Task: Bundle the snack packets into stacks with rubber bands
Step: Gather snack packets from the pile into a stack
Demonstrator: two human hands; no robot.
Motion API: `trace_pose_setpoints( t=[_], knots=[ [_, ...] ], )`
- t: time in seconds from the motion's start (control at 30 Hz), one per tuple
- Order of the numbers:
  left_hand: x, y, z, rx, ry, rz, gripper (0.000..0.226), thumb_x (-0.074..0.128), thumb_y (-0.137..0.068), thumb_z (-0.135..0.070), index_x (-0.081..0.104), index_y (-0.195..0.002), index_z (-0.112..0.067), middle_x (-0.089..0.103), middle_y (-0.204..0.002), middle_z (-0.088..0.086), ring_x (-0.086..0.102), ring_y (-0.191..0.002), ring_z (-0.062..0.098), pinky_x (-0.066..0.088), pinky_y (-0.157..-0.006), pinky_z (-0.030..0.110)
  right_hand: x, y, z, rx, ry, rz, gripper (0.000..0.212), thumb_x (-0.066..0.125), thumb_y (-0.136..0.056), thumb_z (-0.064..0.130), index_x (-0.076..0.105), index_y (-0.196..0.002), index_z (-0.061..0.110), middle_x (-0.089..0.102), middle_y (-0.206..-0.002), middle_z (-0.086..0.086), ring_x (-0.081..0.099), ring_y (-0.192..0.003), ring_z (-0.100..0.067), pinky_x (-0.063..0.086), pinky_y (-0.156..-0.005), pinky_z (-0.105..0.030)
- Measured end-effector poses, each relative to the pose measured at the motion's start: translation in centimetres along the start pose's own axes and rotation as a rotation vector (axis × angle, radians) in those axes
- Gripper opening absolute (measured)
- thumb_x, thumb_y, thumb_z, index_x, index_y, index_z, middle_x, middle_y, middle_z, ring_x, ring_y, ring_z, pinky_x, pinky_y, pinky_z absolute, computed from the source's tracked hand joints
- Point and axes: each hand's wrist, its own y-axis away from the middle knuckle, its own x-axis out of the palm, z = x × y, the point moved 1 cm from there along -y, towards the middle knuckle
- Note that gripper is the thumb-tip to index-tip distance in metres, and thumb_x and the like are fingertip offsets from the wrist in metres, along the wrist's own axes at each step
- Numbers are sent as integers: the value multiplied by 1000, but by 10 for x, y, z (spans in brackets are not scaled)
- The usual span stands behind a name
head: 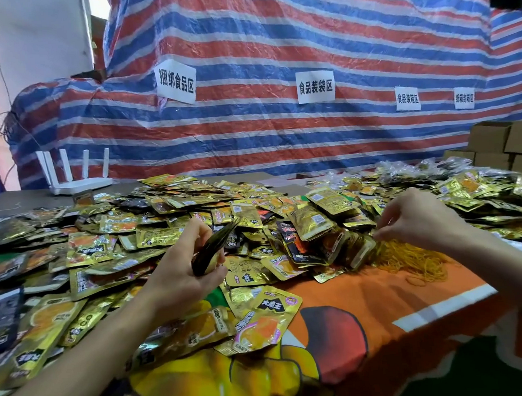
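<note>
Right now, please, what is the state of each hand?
Left hand: holding a stack of snack packets.
Right hand: fingertips at the rubber band pile; whether it grips one cannot be told.

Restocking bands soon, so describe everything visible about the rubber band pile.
The rubber bands form a loose, tangled heap of thin yellow-orange loops, rubbery-looking, lying on the orange printed cloth right of centre. Its left edge meets the packets heaped beside it. A few single bands lie apart at its near side. The right hand reaches over it, fingertips at its far left edge; whether they pinch a band cannot be told.
</note>
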Motion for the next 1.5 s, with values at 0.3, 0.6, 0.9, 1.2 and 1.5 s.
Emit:
trace_pose_setpoints(
  t=[0.3,0.6,0.9,1.2,1.5],
  knots=[
    [-2,-3,-12,-89,421,-88,43,66,-70,-13,64,-112,-8,63,-90,9,61,-85,23,51,-81,36,26,11,91,-195,-723,253,37,85,-59,45,78,-74,12,73,-65,-1,62,-52,-4,44,-44,-17],
    [-13,-4,-7,-452,683,-125,17,69,-77,-3,72,-93,-1,72,-85,21,70,-70,27,59,-60,38,90,2,197,-432,-1115,169,17,85,-76,20,74,-80,9,75,-75,-7,73,-67,-17,56,-57,-22],
    [-25,-11,9,-552,518,-317,13,65,-85,4,72,-94,0,70,-62,7,67,-50,12,48,-40,19,134,-7,192,-412,-1289,289,20,84,-74,26,76,-80,9,75,-76,-10,66,-64,-13,49,-56,-19],
    [-26,-9,13,-532,498,-242,25,68,-83,2,74,-106,-8,76,-93,20,73,-76,25,60,-61,33,134,-2,193,-421,-1401,480,13,86,-68,23,76,-75,19,75,-79,-5,67,-68,-12,50,-57,-20],
    [-20,-8,13,-566,294,-223,29,72,-77,2,64,-105,-2,69,-89,22,70,-88,40,58,-84,55,139,2,200,-458,-1417,468,10,84,-66,18,76,-72,18,74,-79,-13,65,-67,-19,51,-57,-22]
  ],
)
